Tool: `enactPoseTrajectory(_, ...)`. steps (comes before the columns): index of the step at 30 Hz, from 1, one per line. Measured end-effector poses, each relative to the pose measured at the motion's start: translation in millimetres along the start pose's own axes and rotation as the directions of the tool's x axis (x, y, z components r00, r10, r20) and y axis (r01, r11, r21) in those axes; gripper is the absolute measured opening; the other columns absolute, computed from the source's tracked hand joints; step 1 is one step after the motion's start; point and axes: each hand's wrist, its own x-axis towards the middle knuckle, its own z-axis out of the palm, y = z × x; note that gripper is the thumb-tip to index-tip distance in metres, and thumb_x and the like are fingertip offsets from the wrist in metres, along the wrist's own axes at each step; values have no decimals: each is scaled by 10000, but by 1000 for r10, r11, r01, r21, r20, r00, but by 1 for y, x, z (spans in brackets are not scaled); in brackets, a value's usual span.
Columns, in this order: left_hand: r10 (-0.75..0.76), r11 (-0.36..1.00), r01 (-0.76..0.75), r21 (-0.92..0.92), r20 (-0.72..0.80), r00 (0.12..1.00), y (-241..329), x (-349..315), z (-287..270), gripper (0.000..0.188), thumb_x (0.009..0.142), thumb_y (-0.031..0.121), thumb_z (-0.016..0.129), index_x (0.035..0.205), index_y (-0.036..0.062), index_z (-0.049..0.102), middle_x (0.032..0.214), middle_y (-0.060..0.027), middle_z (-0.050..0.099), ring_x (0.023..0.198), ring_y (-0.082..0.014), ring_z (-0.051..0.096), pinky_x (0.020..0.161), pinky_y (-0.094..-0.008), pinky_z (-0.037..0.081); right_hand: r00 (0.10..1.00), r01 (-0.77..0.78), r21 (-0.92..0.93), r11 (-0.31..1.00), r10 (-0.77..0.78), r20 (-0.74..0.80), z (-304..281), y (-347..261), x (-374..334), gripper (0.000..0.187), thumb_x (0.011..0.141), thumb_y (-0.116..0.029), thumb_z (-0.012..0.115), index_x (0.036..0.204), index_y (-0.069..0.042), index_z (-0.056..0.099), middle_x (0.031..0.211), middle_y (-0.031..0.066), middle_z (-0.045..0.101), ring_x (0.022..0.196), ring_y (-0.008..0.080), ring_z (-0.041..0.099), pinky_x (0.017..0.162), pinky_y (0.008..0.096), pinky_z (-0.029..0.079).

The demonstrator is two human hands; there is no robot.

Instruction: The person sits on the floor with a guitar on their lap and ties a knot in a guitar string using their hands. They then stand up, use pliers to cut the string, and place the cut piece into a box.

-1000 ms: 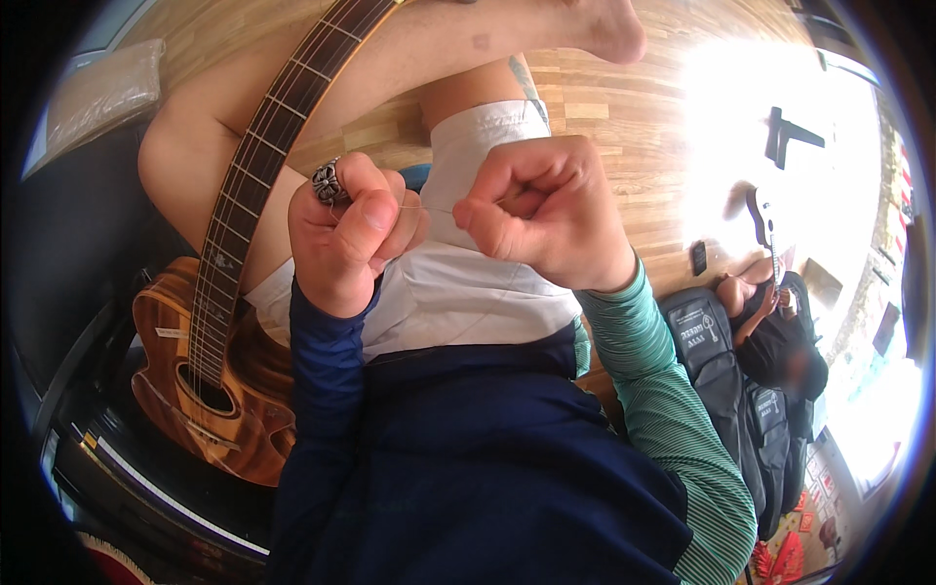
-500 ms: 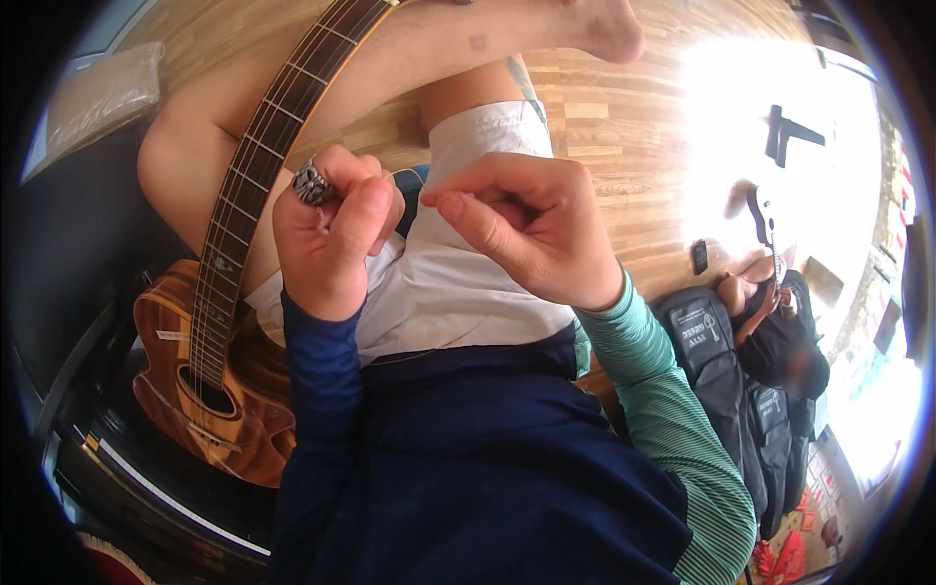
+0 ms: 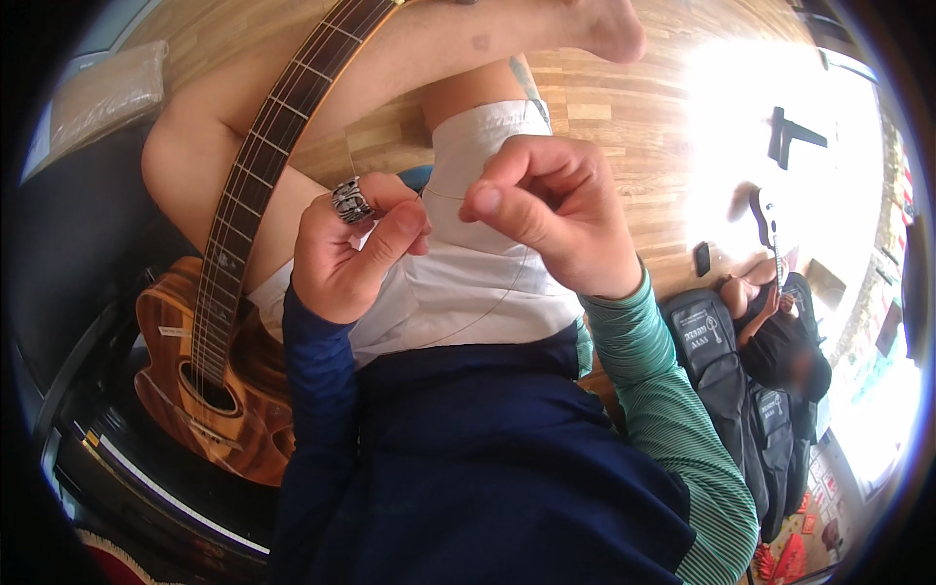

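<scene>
A thin guitar string runs between my two hands above my lap, and part of it hangs in a loose curve over the white shorts. My left hand, wearing a chunky silver ring, is closed with its thumb pressed to the forefinger on the string. My right hand pinches the same string between thumb and forefinger, a short way to the right. Left of my hands an acoustic guitar leans across my leg, its fretted neck slanting upward. Neither hand touches it.
A black seat carries a plastic-wrapped package at the left. Across the wooden floor, at right, another person sits with a small guitar near black gig bags. A dark phone-like object lies nearby.
My hands have moved slightly apart, the right one up. The string now shows between them, and its hanging curve shows over the shorts. Both hands stay pinched.
</scene>
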Motion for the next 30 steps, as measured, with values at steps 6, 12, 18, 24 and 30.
enactPoseTrajectory(6, 51, 997, -50, 53, -5, 999, 4, 6, 10, 75, 934, 54, 570, 954, -15, 592, 874, -74, 645, 832, -119, 604, 777, -262, 476, 1000, -19, 122, 992, 18, 7, 16, 3, 1, 126, 891, -103, 668, 878, 20, 638, 758, -8, 635, 692, 15, 557, 601, 163, 438)
enactPoseTrajectory(12, 227, 974, -223, 40, -165, 960, -11, 13, 23, 82, 917, 1, 542, 992, -23, 565, 963, -132, 645, 917, -156, 598, 840, -294, 470, 995, 41, 21, 999, -39, -87, 11, 4, 2, 127, 902, -103, 652, 904, 23, 631, 799, 3, 638, 717, 20, 558, 629, 170, 447)
enactPoseTrajectory(18, 339, 921, -363, -139, -167, 926, -20, 16, 17, 81, 876, 45, 506, 916, -17, 541, 911, -158, 623, 847, -171, 584, 795, -293, 466, 992, 12, -7, 1000, -12, -124, 6, 3, 2, 110, 883, -78, 666, 864, 19, 620, 763, -13, 612, 677, 7, 531, 595, 155, 423)
enactPoseTrajectory(24, 118, 985, -108, -131, 78, 990, -13, 13, -6, 71, 860, 54, 554, 800, 17, 555, 788, -90, 600, 712, -139, 531, 689, -289, 432, 997, -3, -74, 997, -3, -79, 2, 0, 1, 78, 851, -40, 675, 834, 18, 626, 676, -46, 560, 596, -8, 463, 522, 157, 362)
enactPoseTrajectory(30, 68, 924, -126, 362, 171, 983, -5, 14, -3, 140, 866, 170, 671, 837, 43, 619, 707, -58, 593, 648, -177, 515, 634, -296, 401, 996, -66, -183, 981, 53, -75, -4, 8, -4, 116, 847, -84, 697, 815, 9, 636, 582, -90, 481, 524, -23, 350, 462, 167, 257)
